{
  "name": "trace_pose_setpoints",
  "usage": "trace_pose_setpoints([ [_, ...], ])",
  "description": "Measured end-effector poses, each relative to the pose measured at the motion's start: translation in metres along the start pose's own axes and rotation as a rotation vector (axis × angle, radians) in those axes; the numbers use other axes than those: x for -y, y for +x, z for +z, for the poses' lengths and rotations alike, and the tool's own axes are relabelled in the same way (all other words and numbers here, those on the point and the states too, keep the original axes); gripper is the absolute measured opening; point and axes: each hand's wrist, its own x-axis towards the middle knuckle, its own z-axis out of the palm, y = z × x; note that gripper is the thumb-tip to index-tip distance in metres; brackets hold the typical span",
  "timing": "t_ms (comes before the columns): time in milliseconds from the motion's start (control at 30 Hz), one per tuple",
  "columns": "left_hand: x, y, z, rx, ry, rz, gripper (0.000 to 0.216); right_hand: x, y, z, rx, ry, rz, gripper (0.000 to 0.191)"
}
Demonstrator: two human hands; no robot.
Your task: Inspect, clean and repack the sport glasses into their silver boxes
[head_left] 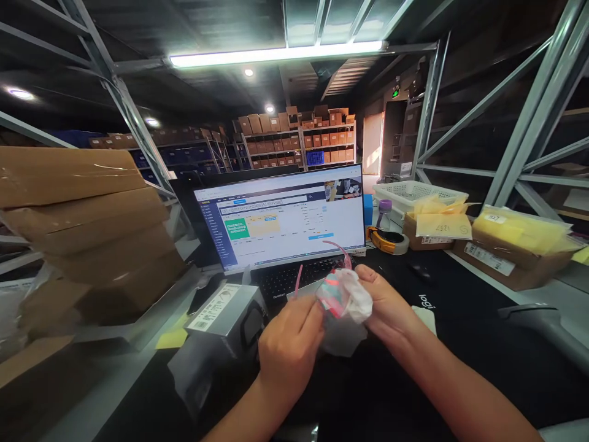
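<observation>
Two bare hands meet over a black desk mat [464,331], in front of a lit computer monitor [285,236]. Between them, raised above the mat, is a small crumpled bundle of white, pink and pale-blue material [343,296]. The left hand [291,341] is curled, its thumb and forefinger closed together in a narrow pinch at the bundle's left edge. The right hand [384,304] grips the white right side, thumb uppermost and fingers bent in close, leaving little gap; the fingertips behind are hidden. A thin, curved pink strip [346,255] rises from the top of the bundle, and a shorter pink strip [299,281] stands up by the left hand. A translucent, pale sheet [343,339], perhaps a plastic bag though blur makes it uncertain, hangs just below. A grey rectangular box with a white barcode label [230,316] sits near the left hand; a grey handheld scanner [536,322] lies at far right.
</observation>
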Motion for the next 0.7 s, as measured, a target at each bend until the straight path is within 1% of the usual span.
trace_pose_setpoints([
  [100,0.001,0.001,0.001,-0.013,-0.057,-0.044,0.015,0.009,0.007,-0.005,0.021,-0.018,0.049,0.057],
  [200,0.005,0.006,-0.003,-0.032,-0.180,-0.197,0.009,0.018,0.010,-0.013,0.072,-0.082,0.050,0.049],
  [300,0.008,0.010,-0.011,-0.035,-0.349,-0.329,0.015,0.034,0.013,-0.022,0.048,-0.139,-0.046,0.045],
  [400,0.008,0.011,-0.015,-0.055,-0.439,-0.365,0.019,0.042,0.014,-0.025,-0.020,-0.130,-0.145,0.047],
  [467,0.006,0.010,-0.014,-0.057,-0.448,-0.364,0.019,0.035,0.012,-0.019,-0.007,-0.116,-0.147,0.048],
  [567,0.003,0.007,-0.008,-0.034,-0.470,-0.335,0.017,0.009,0.002,-0.005,0.077,-0.123,-0.076,0.046],
  [633,0.002,0.006,-0.004,-0.021,-0.497,-0.320,0.015,-0.008,-0.006,0.002,0.102,-0.179,-0.049,0.044],
  [700,0.001,0.004,-0.001,0.011,-0.541,-0.319,0.016,-0.020,-0.011,0.004,0.088,-0.264,-0.077,0.043],
])
